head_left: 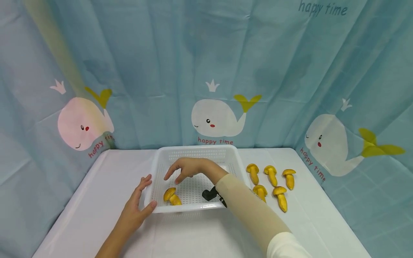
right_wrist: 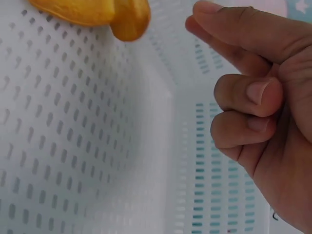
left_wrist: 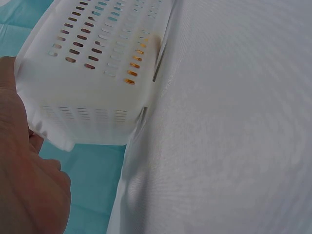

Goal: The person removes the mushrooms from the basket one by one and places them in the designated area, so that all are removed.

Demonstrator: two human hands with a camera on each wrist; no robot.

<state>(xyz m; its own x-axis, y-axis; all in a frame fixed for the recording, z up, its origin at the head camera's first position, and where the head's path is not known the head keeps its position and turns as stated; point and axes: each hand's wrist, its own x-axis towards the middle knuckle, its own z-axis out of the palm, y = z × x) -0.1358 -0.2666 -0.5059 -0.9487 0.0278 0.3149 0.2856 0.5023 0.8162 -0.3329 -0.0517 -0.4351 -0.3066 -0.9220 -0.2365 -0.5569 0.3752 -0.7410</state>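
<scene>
In the head view, a white slotted plastic basket (head_left: 193, 207) holds one yellow-brown mushroom (head_left: 172, 196) near its front left corner. My left hand (head_left: 133, 208) rests against that corner, thumb at the rim and fingers spread along the left side. My right hand (head_left: 190, 168) hovers over the inside of the basket, slightly behind and above the mushroom. Seen in the right wrist view, the mushroom (right_wrist: 129, 19) lies apart from the fingertips. Thumb and forefinger stretch out while two other fingers curl in; nothing is between them.
Several similar mushrooms (head_left: 279, 198) lie on the white-covered table (head_left: 322, 229) right of the basket, one partly behind the right sleeve (head_left: 251, 211). A black shape (head_left: 209, 194) shows beside the sleeve. A blue whale-print curtain (head_left: 277, 71) surrounds the table's back and sides.
</scene>
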